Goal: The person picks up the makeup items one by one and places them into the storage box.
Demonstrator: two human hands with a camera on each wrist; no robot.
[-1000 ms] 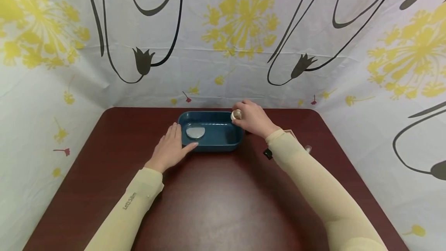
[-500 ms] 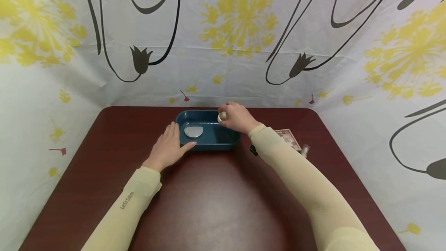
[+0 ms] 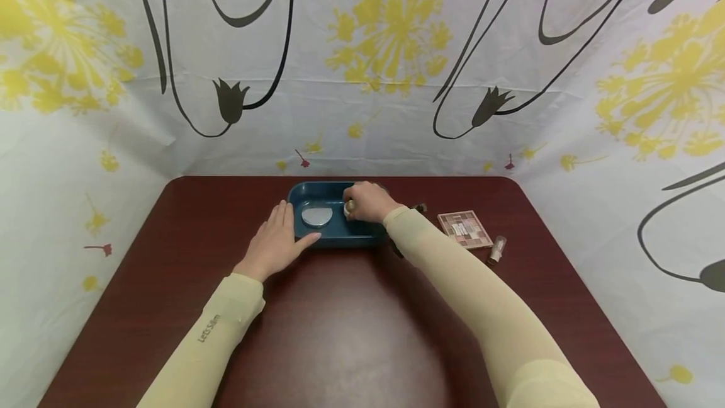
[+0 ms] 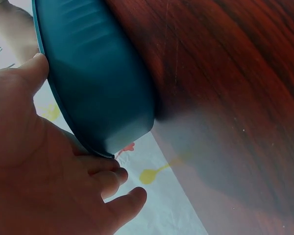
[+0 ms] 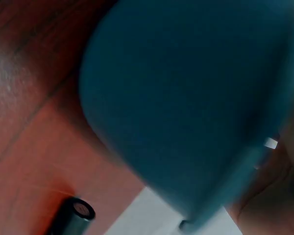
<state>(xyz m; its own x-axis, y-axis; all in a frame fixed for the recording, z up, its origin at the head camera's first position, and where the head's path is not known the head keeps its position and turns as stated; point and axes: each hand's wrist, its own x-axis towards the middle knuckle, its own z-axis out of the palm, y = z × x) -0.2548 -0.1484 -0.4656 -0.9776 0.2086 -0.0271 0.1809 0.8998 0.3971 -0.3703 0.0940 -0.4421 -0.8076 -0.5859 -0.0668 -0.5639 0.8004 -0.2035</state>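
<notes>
Right fingers (image 3: pixel 359 191) grip a partly hidden item (image 3: pixel 348 209); straight left fingers (image 3: pixel 280 213) touch the tray (image 3: pixel 342 242).

Tray (image 3: pixel 342 242) sits on table (image 3: pixel 340 332); palette (image 3: pixel 466 230) lies right.

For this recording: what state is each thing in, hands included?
blue tray: upright on the table
silver item: lying in the tray's left part
small white item: held in or just over the tray
palette: flat; open or closed unclear
clear-ended tube: lying on its side
black cylinder: on the table, partly out of frame
left hand: touching the tray's left end
right hand: gripping the small white item
</notes>
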